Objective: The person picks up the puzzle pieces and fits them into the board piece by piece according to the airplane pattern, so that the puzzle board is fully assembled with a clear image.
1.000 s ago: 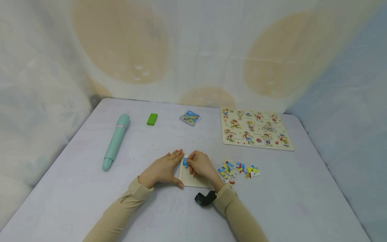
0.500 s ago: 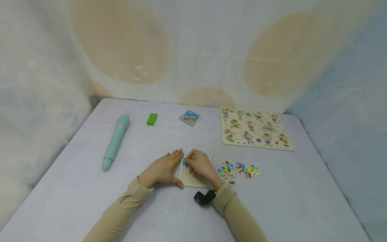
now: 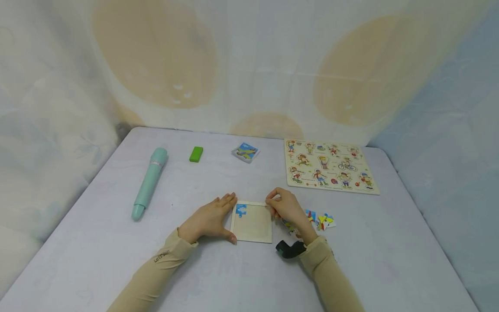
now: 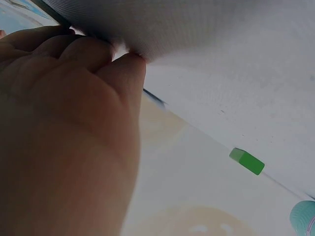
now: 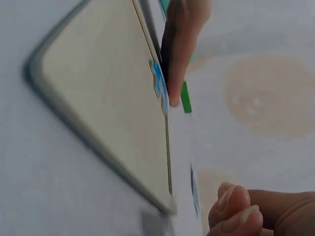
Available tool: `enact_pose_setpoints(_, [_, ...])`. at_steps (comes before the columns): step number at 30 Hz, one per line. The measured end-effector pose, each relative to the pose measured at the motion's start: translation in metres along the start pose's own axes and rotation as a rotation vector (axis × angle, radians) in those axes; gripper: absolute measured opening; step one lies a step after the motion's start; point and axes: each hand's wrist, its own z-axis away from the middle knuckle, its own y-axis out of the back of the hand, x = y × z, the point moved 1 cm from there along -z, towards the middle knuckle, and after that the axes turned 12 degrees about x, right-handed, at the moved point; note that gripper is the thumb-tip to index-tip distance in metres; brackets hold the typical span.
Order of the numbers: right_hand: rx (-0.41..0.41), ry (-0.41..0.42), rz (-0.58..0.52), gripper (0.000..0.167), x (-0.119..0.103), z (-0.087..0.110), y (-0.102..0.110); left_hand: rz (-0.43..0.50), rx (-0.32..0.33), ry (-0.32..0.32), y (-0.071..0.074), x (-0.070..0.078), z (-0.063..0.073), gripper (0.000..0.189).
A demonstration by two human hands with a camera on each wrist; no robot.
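Observation:
A small square wooden puzzle tray [image 3: 254, 226] lies on the table with a blue jigsaw piece [image 3: 241, 210] in its far left corner. My left hand [image 3: 209, 222] rests along the tray's left edge, fingers extended and thumb spread toward the near corner. Just past the far right corner hovers my right hand [image 3: 287, 207], its fingers loosely bent; the right wrist view shows no piece between those fingertips [image 5: 235, 201]. Loose jigsaw pieces [image 3: 325, 221] in blue, yellow and red lie to the right of the tray, some hidden behind the right hand and wrist.
A large picture board [image 3: 329, 167] of small figures lies at the back right. Farther back are a shiny picture card [image 3: 246, 152] and a green block [image 3: 196, 154]. At left lies a mint-green microphone-shaped object [image 3: 150, 184]. A black device [image 3: 289, 250] sits at the right wrist.
My right hand has let go of the blue piece in the tray's corner and moved right toward the loose pieces, uncovering most of the tray. The left hand has stayed put.

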Motion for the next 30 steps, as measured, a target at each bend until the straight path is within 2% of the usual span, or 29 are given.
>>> enact_pose_setpoints(7, [-0.061, 0.092, 0.083, 0.024, 0.021, -0.003, 0.043, 0.001, -0.006, 0.009, -0.001, -0.001, 0.000, 0.122])
enact_pose_setpoints(13, [-0.048, 0.073, 0.130, 0.029, 0.032, -0.004, 0.066, -0.009, -0.005, 0.002, -0.001, -0.001, 0.000, 0.122])
enact_pose_setpoints(17, [-0.084, 0.115, 0.143, 0.028, 0.036, -0.003, 0.071, -0.013, -0.006, 0.004, 0.000, -0.001, 0.000, 0.123])
enact_pose_setpoints(22, [-0.277, 0.233, 0.129, 0.041, 0.040, -0.003, 0.067, -0.007, -0.007, 0.010, 0.000, -0.001, 0.000, 0.123])
enact_pose_setpoints(24, [-0.328, 0.262, 0.145, 0.046, 0.039, -0.002, 0.065, -0.006, -0.008, 0.009, 0.000, -0.001, 0.000, 0.123])
enact_pose_setpoints(26, [-0.331, 0.276, 0.180, 0.046, 0.038, -0.001, 0.065, -0.006, -0.007, 0.005, -0.001, -0.001, 0.000, 0.123])
enact_pose_setpoints(30, [-0.260, 0.220, 0.244, 0.043, 0.035, 0.001, 0.068, -0.006, -0.001, 0.003, -0.001, -0.001, 0.000, 0.123])
